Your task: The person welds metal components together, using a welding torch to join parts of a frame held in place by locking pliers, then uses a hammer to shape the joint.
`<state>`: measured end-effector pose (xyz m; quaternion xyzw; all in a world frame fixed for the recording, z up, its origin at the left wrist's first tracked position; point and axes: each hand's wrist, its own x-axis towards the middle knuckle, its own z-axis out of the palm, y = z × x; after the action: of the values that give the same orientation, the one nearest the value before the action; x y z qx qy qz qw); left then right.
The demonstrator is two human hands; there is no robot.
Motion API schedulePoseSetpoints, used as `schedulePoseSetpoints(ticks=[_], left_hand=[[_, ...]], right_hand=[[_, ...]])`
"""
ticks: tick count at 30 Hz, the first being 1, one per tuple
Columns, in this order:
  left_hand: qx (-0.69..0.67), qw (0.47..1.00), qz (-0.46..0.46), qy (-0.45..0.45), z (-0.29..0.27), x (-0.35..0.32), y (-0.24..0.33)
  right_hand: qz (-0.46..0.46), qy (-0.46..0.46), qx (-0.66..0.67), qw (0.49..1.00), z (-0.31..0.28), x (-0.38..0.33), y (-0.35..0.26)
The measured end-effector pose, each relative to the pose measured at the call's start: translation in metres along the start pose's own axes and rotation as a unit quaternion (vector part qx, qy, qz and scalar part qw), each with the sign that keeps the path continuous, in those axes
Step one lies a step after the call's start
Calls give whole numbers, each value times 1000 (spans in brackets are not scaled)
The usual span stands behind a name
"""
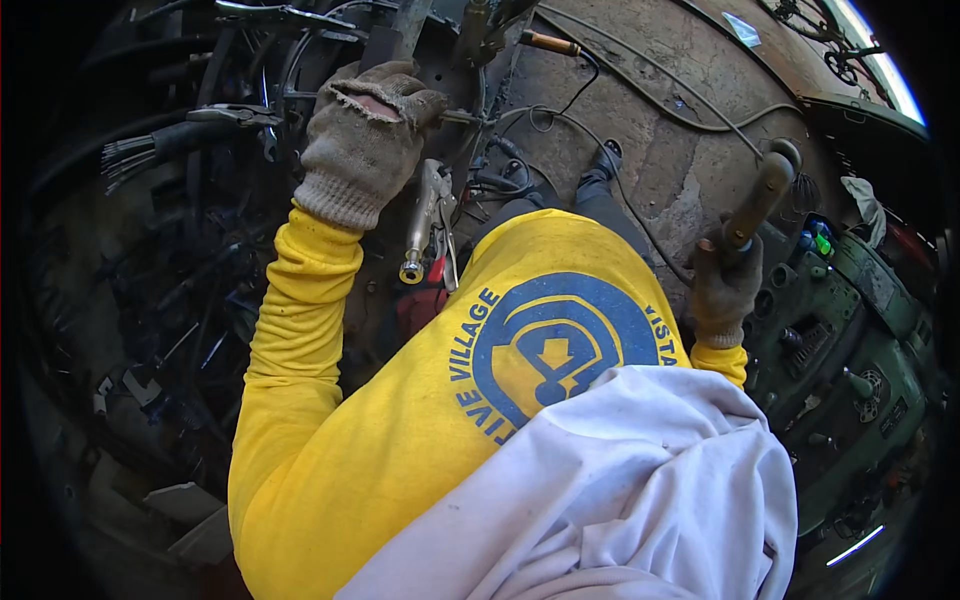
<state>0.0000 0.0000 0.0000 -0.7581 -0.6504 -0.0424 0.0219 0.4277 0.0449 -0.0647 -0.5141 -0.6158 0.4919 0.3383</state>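
At far left, a bundle of grey cut cable ends [128, 160] projects from dark machinery. The left hand [365, 135], in a frayed grey knitted glove, is closed round a dark metal bar [398, 35] whose long axis runs upward and away from the person. Just below that wrist, silver locking pliers [428, 220] hang with their long axis near vertical, clamped end uppermost; the left hand is much the nearer. At right, the right hand [725, 285], gloved alike, is wrapped round a brown wooden handle [760, 195] slanting up and right, beside a green machine housing [860, 330].
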Motion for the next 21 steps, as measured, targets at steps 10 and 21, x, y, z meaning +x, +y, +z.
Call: schedulePoseSetpoints(ticks=[10,21], left_hand=[[19,1000,19,-3,0,-4,6],[60,997,26,-45,-7,3,9]], right_hand=[[121,100,53,986,-38,-61,14],[155,111,37,981,-40,-81,17]])
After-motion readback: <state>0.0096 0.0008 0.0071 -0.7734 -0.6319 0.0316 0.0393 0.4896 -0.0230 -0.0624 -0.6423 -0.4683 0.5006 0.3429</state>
